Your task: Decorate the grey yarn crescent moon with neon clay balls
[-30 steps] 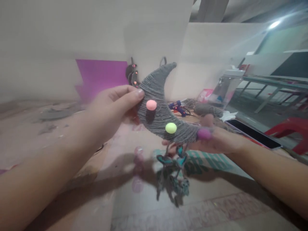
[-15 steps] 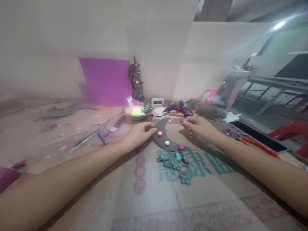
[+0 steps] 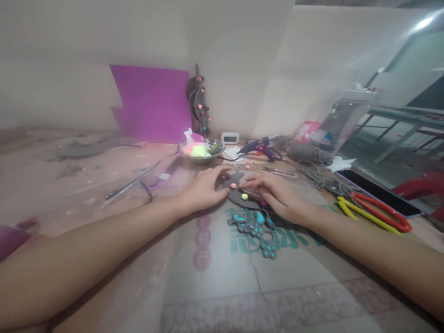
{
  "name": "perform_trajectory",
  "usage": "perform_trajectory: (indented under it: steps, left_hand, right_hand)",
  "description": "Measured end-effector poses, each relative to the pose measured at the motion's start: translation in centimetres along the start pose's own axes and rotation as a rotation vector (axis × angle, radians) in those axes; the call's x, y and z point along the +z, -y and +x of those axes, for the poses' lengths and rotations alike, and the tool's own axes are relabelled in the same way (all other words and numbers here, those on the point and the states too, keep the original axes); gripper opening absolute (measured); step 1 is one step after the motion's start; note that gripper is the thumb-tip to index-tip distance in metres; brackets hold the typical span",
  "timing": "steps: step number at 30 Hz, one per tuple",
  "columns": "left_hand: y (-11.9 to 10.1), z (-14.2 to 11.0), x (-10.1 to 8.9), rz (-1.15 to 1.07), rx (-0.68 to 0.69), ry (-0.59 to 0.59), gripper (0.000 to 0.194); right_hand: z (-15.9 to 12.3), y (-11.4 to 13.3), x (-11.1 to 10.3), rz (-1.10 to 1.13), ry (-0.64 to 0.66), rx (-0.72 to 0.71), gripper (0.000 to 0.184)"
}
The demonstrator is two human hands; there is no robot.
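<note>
A dark grey crescent (image 3: 239, 200) lies flat on the printed board (image 3: 222, 286), with small coloured balls along it. A pink ball (image 3: 233, 186) and a yellow-green ball (image 3: 244, 196) sit on its face. Another pink ball (image 3: 247, 167) is by its upper tip. My left hand (image 3: 206, 187) holds the crescent's left edge, thumb and fingers around it. My right hand (image 3: 277, 194) reaches over the inner curve, index finger stretched out, fingertips by the pink ball; it partly hides the lower right end and a magenta ball. Grey paw-shaped pieces with turquoise pads (image 3: 258, 229) lie below.
Behind stand a metal bowl (image 3: 203, 159) of bright material, a small white clock (image 3: 230, 138), and a blue glue gun (image 3: 258, 149). Right are thread snips (image 3: 281, 172), grey yarn (image 3: 310, 153), red-and-yellow-handled tools (image 3: 378, 212) and a phone (image 3: 378, 192). A purple sheet (image 3: 152, 104) leans on the wall.
My right hand has moved left and down onto the crescent's inner side, uncovering the snips. My left hand stays at the left edge. The view has shifted slightly down and right.
</note>
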State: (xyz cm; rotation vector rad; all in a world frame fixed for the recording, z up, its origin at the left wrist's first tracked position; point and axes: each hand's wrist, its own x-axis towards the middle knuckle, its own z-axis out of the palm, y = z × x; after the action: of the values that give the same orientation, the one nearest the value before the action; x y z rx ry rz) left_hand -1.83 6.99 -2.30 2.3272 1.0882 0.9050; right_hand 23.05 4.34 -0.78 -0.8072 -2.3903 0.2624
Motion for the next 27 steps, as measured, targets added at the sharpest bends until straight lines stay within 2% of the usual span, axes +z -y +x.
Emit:
perform_trajectory:
  steps: [3,6,10,16,20,27]
  left_hand:
    - [-0.2,0.0,0.0,0.031,0.021,0.009,0.053]
    - [-0.3,0.0,-0.1,0.072,0.020,0.006,0.050]
    - [-0.3,0.1,-0.1,0.109,0.026,0.016,0.048]
    - [-0.4,0.0,-0.1,0.110,0.025,0.012,0.048]
    - [-0.4,-0.1,-0.1,0.112,0.024,0.013,0.047]
    - [-0.7,0.0,-0.2,0.133,0.023,0.013,0.042]
  right_hand:
    - [0.4,-0.1,0.1,-0.046,-0.021,0.017,0.024]
    - [1.6,-0.4,0.0,-0.054,-0.031,0.131,0.022]
    - [3.5,-1.0,0.1,0.005,0.069,0.295,0.019]
    - [4.3,-1.2,0.6,0.083,0.179,0.263,0.018]
    - [4.7,-0.4,0.4,0.061,0.205,0.332,0.016]
    - [4.8,0.5,0.4,0.098,0.260,0.535,0.019]
